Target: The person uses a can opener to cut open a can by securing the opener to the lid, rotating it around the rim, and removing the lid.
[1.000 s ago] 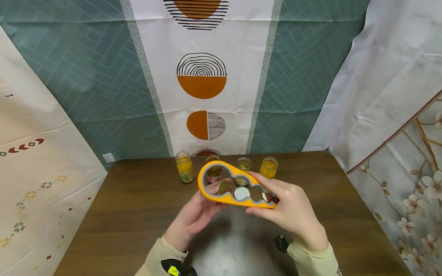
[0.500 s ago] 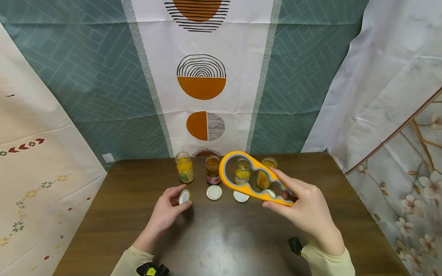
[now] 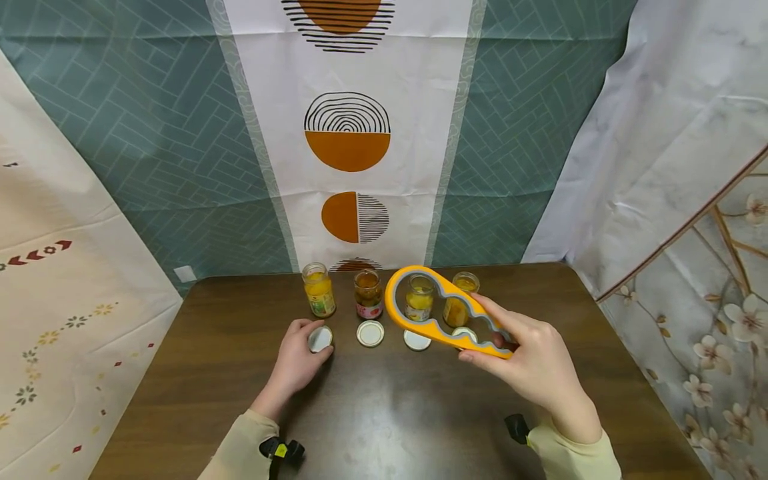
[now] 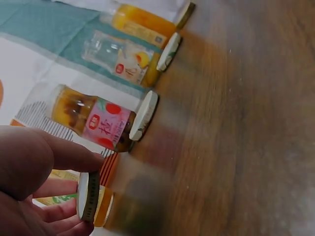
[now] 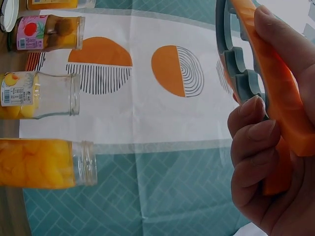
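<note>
My left hand (image 3: 298,355) pinches a jar lid (image 3: 320,339) by its edge between thumb and fingers, close over the table in front of the leftmost jar (image 3: 319,293). In the left wrist view the lid (image 4: 87,196) stands on edge, with its pale inner side toward the palm. My right hand (image 3: 531,357) grips an orange jar opener (image 3: 429,329) with grey scalloped inner edges, raised above the table on the right. Seen from the right wrist, the fingers curl round the opener's handles (image 5: 283,88). Nothing lies inside its loop; the jars behind show through it.
Open glass jars of fruit stand in a row at the back: a pink-labelled jar (image 3: 369,295), a half-full jar (image 3: 419,301) and a yellow-filled jar (image 3: 459,307). Before them lie upturned lids, one pale lid (image 3: 370,333) and another lid (image 3: 417,341). A patterned cloth (image 3: 351,227) hangs behind the table (image 3: 384,413).
My left hand has moved left and down with the lid, from behind the opener to the table before the leftmost jar. My right hand has shifted slightly right with the opener.
</note>
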Motion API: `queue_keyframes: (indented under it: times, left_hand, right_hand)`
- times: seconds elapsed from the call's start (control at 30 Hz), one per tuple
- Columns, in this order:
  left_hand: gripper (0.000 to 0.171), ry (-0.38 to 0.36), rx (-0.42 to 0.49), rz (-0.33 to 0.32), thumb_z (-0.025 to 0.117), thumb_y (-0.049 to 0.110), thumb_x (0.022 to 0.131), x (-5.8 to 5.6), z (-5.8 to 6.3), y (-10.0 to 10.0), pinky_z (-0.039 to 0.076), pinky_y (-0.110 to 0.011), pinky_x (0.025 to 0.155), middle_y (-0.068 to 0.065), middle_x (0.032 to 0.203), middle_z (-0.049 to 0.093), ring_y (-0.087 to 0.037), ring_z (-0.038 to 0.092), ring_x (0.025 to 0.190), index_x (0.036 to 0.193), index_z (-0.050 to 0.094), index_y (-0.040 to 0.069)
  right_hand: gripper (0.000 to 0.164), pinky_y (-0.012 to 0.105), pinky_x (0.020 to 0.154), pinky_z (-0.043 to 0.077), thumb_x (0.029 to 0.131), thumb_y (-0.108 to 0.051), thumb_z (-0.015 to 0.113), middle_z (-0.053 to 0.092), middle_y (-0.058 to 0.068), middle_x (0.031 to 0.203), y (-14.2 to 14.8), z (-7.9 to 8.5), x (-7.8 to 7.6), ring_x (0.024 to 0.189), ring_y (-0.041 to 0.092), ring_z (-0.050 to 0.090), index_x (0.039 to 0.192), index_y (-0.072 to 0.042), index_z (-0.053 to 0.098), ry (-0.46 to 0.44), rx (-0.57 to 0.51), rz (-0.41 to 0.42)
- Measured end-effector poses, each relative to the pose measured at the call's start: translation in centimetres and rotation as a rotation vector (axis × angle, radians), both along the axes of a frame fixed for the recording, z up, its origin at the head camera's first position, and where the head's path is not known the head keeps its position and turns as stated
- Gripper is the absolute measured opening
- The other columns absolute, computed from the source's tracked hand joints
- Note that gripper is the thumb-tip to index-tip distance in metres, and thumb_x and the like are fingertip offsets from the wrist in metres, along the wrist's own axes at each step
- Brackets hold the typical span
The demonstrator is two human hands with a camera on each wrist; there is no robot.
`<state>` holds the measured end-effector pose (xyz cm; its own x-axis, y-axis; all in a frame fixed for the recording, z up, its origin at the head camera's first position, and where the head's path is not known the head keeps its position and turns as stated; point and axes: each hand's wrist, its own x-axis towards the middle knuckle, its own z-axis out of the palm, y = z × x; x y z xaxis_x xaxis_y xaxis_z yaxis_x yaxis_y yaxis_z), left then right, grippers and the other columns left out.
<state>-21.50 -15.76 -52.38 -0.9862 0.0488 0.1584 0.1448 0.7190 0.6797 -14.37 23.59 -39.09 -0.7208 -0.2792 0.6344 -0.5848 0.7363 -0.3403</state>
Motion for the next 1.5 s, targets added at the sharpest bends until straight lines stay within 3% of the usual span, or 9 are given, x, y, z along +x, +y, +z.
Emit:
queue_keyframes:
  times: [0.37, 0.6, 1.07, 1.2, 1.33, 1.5]
  left_hand:
    - [0.055, 0.105, -0.078, 0.05, 0.084, 0.013, 0.074, -1.8, -1.4, 1.2, 0.046, -0.052, 0.089, -0.023, 0.116, 0.051, -0.038, 0.047, 0.107, 0.122, 0.064, -0.005]
    - [0.058, 0.098, -0.084, 0.101, 0.085, 0.013, 0.073, -1.8, -1.8, 1.5, 0.046, -0.053, 0.089, -0.023, 0.116, 0.052, -0.041, 0.045, 0.108, 0.123, 0.064, -0.005]
    - [0.058, 0.08, -0.111, 0.104, 0.085, 0.018, 0.076, -1.9, -2.1, 1.4, 0.046, -0.051, 0.088, -0.021, 0.119, 0.052, -0.037, 0.044, 0.108, 0.125, 0.063, -0.004]
    - [0.059, 0.074, -0.108, 0.11, 0.085, 0.019, 0.076, -2.0, -2.0, 1.3, 0.046, -0.051, 0.089, -0.021, 0.12, 0.051, -0.037, 0.044, 0.109, 0.125, 0.063, -0.003]
    - [0.058, 0.049, -0.095, 0.112, 0.085, 0.027, 0.077, -1.9, -1.9, 1.3, 0.046, -0.052, 0.088, -0.021, 0.121, 0.05, -0.037, 0.043, 0.11, 0.124, 0.064, -0.001]
    - [0.056, 0.021, -0.047, 0.111, 0.082, 0.039, 0.08, -1.6, -1.9, 0.8, 0.046, -0.053, 0.088, -0.021, 0.123, 0.049, -0.037, 0.044, 0.111, 0.119, 0.066, 0.001]
  right_hand:
    - [0.083, 0.017, 0.051, 0.036, 0.064, -0.051, 0.089, 0.047, -0.017, 0.067, -0.4, -0.2, 0.0, 0.058, -0.001, 0.044, 0.137, -0.03, 0.058, -0.009, -0.013, 0.007]
    - [0.083, 0.018, 0.051, 0.036, 0.065, -0.053, 0.087, 0.047, -0.016, 0.066, -0.5, -0.4, -0.1, 0.058, -0.001, 0.045, 0.139, -0.031, 0.057, -0.033, -0.002, -0.001]
    - [0.082, 0.018, 0.052, 0.036, 0.065, -0.053, 0.087, 0.046, -0.016, 0.066, -0.2, -0.4, -0.4, 0.058, 0.0, 0.044, 0.138, -0.031, 0.057, -0.031, -0.003, -0.004]
    - [0.081, 0.016, 0.052, 0.035, 0.065, -0.046, 0.09, 0.048, -0.013, 0.065, 0.1, -0.3, -0.6, 0.057, 0.001, 0.045, 0.138, -0.031, 0.057, -0.044, -0.052, -0.008]
    - [0.078, 0.016, 0.05, 0.036, 0.068, -0.032, 0.091, 0.053, -0.007, 0.067, 1.7, -0.4, -1.0, 0.058, 0.005, 0.047, 0.138, -0.033, 0.057, -0.107, -0.194, -0.088]
    - [0.067, 0.019, 0.052, 0.039, 0.076, -0.035, 0.086, 0.057, 0.001, 0.075, 4.8, -1.7, -2.0, 0.063, 0.01, 0.05, 0.137, -0.037, 0.057, -0.218, -0.353, -0.35]
